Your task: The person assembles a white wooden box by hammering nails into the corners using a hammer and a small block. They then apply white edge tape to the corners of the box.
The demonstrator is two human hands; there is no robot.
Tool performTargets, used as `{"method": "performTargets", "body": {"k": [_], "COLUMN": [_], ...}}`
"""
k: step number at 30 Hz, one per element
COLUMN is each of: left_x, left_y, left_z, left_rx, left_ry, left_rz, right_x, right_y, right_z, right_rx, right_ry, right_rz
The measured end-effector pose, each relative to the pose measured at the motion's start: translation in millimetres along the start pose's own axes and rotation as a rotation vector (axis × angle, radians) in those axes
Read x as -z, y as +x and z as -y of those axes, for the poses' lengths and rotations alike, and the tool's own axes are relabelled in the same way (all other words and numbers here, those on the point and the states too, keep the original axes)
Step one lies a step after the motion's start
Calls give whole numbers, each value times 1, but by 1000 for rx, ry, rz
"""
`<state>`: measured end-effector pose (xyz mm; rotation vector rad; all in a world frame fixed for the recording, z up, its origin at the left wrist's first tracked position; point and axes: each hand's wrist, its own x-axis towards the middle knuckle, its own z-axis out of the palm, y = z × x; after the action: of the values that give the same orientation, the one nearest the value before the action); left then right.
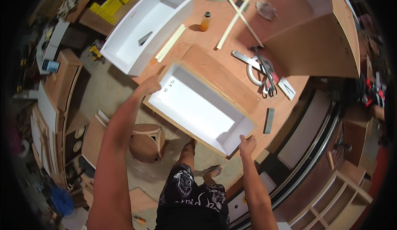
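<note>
A plywood drawer box point(194, 105) with a white inside lies tilted across the near edge of the workbench, its open side facing up. My left hand point(149, 86) grips its far-left corner, fingers curled over the rim. At the opposite end, my right hand point(247, 145) is closed on the near-right corner. Handwritten marks show on the white inner face near my left hand. Left of this box stands a longer white drawer box point(144, 27) with a small dark flat piece point(145, 38) inside it.
On the workbench point(202, 48) are edging strips point(170, 43), a bottle of orange liquid point(205, 21), a metal ruler point(248, 61), a roll of white tape point(255, 73) and a grey block point(269, 120). A large cabinet point(310, 43) stands at right. A round wooden stool point(147, 144) is below.
</note>
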<state>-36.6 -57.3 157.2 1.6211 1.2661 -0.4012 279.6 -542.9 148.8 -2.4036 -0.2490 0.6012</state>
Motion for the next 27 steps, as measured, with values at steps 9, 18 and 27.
{"method": "performTargets", "body": {"k": [9,18,27], "left_x": [-25,-39,-51], "left_y": [1,11,18], "left_z": [-4,21,-30], "left_rx": [-81,-86,-88], "left_ry": [16,-52,95], "left_rz": [-132,-175,-375], "right_x": [-1,3,3], "right_y": [-5,0,-1], "right_z": [8,0,-6], "right_rx": [-170,-282,-175], "right_ry": [-65,48,223], "right_rz": [-74,-177,-247]}}
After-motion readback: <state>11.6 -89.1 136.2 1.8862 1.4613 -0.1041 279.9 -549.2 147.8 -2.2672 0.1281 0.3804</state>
